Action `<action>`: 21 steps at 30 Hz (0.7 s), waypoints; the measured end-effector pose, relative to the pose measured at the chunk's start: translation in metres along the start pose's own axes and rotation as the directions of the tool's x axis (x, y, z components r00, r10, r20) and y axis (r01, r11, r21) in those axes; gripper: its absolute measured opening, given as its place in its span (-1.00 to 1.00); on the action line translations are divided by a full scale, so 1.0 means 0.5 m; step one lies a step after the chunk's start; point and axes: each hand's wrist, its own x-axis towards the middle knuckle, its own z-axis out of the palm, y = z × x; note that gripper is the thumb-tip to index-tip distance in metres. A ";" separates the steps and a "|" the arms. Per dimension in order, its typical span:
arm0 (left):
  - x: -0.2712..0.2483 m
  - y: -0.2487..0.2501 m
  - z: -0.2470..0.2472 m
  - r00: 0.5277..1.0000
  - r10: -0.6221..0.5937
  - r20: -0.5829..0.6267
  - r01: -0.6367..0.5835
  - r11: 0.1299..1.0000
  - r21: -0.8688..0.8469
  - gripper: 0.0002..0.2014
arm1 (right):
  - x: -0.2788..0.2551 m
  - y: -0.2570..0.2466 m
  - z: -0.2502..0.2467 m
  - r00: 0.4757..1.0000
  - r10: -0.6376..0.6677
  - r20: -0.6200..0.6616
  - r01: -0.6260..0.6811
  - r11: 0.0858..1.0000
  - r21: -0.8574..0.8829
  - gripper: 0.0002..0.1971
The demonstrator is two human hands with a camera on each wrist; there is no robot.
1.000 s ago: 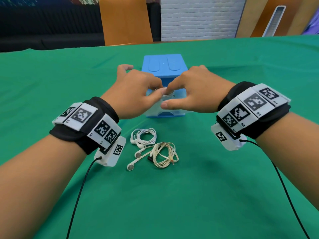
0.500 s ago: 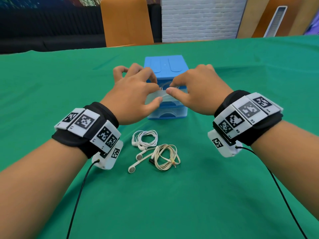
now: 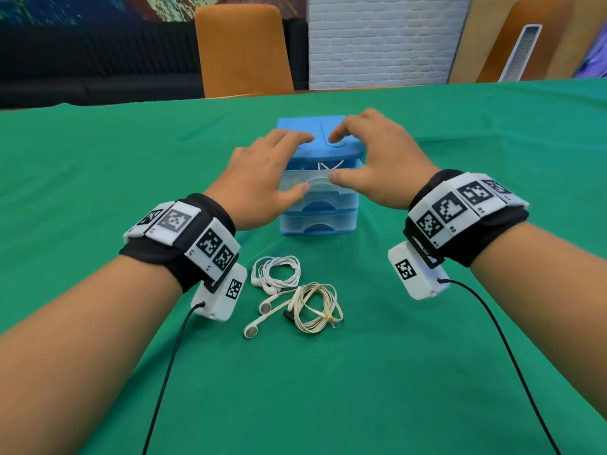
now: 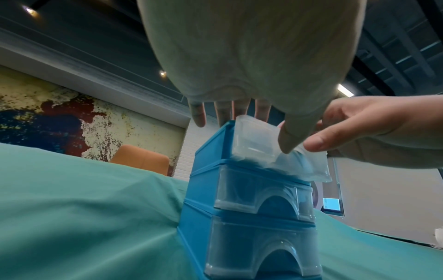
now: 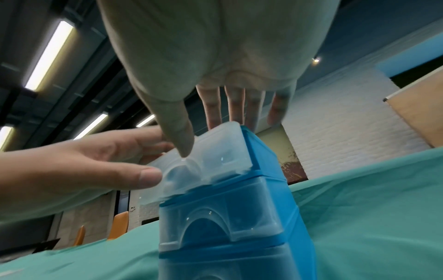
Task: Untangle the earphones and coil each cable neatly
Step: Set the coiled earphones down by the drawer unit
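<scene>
Two coiled earphone sets lie on the green surface (image 3: 427, 356), nearer the person than the blue drawer unit (image 3: 320, 221): a white set (image 3: 279, 272) and, just beside it, a cream set (image 3: 317, 307) whose two earbuds trail leftward. Of three clear drawers, the top drawer (image 3: 315, 182) stands pulled out, holding white cable. Left hand (image 3: 262, 182) and right hand (image 3: 377, 165) rest with fingers extended on the unit's top, thumbs touching the drawer front.

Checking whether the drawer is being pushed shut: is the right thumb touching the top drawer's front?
Touching. In the right wrist view the right hand's thumb tip presses the clear front of the top drawer.
</scene>
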 end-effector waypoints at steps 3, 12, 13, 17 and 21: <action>0.007 -0.004 0.004 0.999 -0.030 0.016 0.029 0.999 0.046 -0.41 | 0.002 0.007 0.006 0.997 0.031 0.073 -0.030 0.999 -0.019 -0.42; 0.038 -0.010 0.002 0.994 -0.106 0.000 0.106 0.994 -0.031 -0.56 | 0.020 0.012 0.017 0.996 0.087 0.007 -0.086 0.993 -0.079 -0.48; 0.039 -0.014 0.003 0.993 -0.116 0.015 0.117 0.990 -0.078 -0.55 | 0.020 0.013 0.017 0.996 0.088 -0.001 -0.088 0.995 -0.057 -0.50; 0.037 -0.024 0.010 0.991 -0.129 0.045 0.136 0.971 -0.199 -0.53 | 0.012 0.019 0.022 0.995 0.097 -0.032 -0.097 0.995 0.020 -0.53; 0.035 -0.028 0.013 0.991 -0.131 0.025 0.134 0.970 -0.205 -0.56 | 0.008 0.022 0.028 0.995 0.080 -0.065 -0.078 0.996 0.038 -0.55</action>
